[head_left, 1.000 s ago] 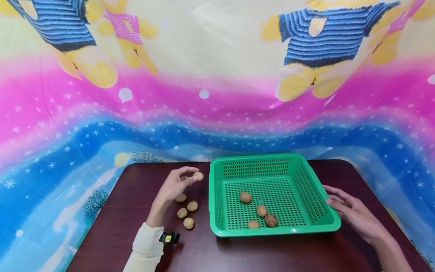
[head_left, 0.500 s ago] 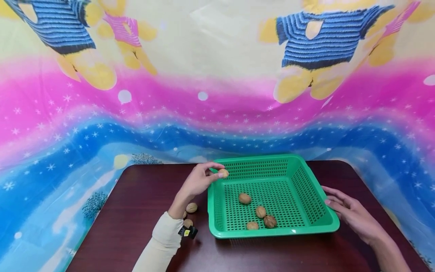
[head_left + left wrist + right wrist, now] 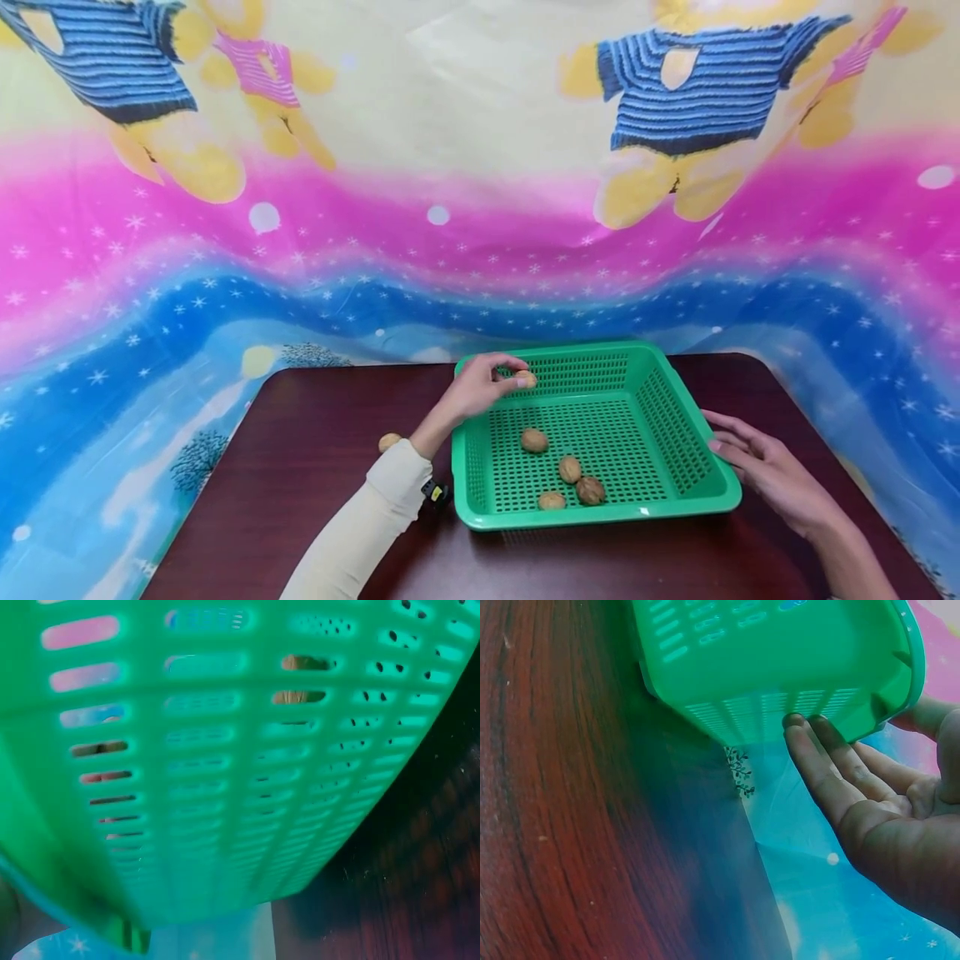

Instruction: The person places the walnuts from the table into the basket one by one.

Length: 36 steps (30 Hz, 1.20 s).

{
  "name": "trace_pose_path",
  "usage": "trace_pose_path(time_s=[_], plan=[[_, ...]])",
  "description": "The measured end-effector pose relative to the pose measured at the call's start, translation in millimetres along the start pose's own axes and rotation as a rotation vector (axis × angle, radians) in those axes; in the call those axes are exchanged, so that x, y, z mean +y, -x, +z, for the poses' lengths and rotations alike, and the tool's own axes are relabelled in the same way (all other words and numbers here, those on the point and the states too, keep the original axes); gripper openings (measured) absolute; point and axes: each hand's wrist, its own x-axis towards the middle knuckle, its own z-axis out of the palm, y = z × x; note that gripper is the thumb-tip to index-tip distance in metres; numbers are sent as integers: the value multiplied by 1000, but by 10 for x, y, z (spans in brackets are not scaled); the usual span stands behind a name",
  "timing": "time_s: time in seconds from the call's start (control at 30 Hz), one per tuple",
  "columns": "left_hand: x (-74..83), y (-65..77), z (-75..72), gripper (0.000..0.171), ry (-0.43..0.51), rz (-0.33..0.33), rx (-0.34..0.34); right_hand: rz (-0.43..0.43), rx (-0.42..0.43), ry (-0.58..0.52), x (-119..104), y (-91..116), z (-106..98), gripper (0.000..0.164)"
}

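Observation:
Over the left part of the green plastic basket [image 3: 600, 523], my left hand [image 3: 480, 387] pinches a walnut [image 3: 527, 379] between thumb and fingers. Inside, several walnuts [image 3: 534, 440] lie on the slotted floor, one darker than the others. My right hand [image 3: 772, 467] holds the basket's right side, its thumb at the rim and its fingers against the outer wall. In the right wrist view those fingers [image 3: 817, 769] reach nearly straight along the wall below the rim. The left wrist view is filled by the basket's slotted wall [image 3: 202, 862], which hides the left hand's grip.
On the dark wood table [image 3: 315, 467], a walnut [image 3: 389, 441] shows beside the left forearm; the sleeve [image 3: 367, 525] covers the spot where other walnuts lay. Behind the table hangs a printed cloth [image 3: 450, 250]. A small black device [image 3: 435, 492] sits at the left wrist.
My left hand has carried the walnut rightward from beside the basket to above its inside. The left forearm now hides most of the table walnuts. The right hand stays at the basket's side.

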Motion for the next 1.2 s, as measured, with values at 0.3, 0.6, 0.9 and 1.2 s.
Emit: trace_pose_path(time_s=[0.3,0.6,0.9,1.2], plan=[[-22,-108,157,35,-39,-17,-46,2,-14,-15,7,-8,24,60],[-56,-143,268,34,-112,-56,-137,1,-22,-27,23,-11,14,58],[-57,-175,294,34,-183,-54,-172,2,-27,-56,29,-1,-8,58],[-73,-155,291,34,-150,-86,-172,-4,-36,-64,18,-2,-1,58]])
